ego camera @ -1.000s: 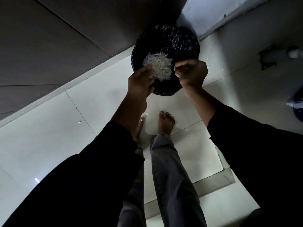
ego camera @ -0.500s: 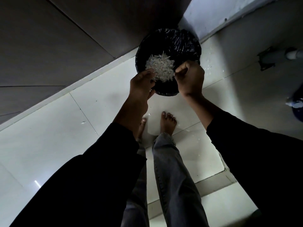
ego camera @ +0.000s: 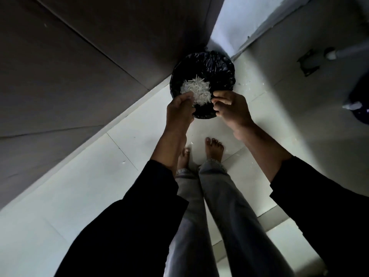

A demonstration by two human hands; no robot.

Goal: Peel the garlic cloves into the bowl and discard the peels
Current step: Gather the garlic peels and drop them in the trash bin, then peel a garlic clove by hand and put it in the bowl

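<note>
A round bin lined with a black bag (ego camera: 217, 66) stands on the floor in a corner. Inside it lies a pale heap of garlic peels (ego camera: 196, 89). My left hand (ego camera: 179, 108) hovers over the bin's near left rim, fingertips bunched right at the edge of the heap. My right hand (ego camera: 232, 109) hovers over the near right rim with its fingers curled in. I see nothing plainly held in either hand. No bowl or cloves are in view.
A dark panel (ego camera: 79, 76) runs along the left behind the bin. Bits of peel (ego camera: 245, 84) lie on the pale floor tiles to the bin's right. My bare feet (ego camera: 214, 148) stand just in front. A dark object (ego camera: 359, 104) sits at the right edge.
Both hands have dropped slightly toward the bin's near rim and drawn a little apart. The view has shifted, so the bin sits lower in the picture.
</note>
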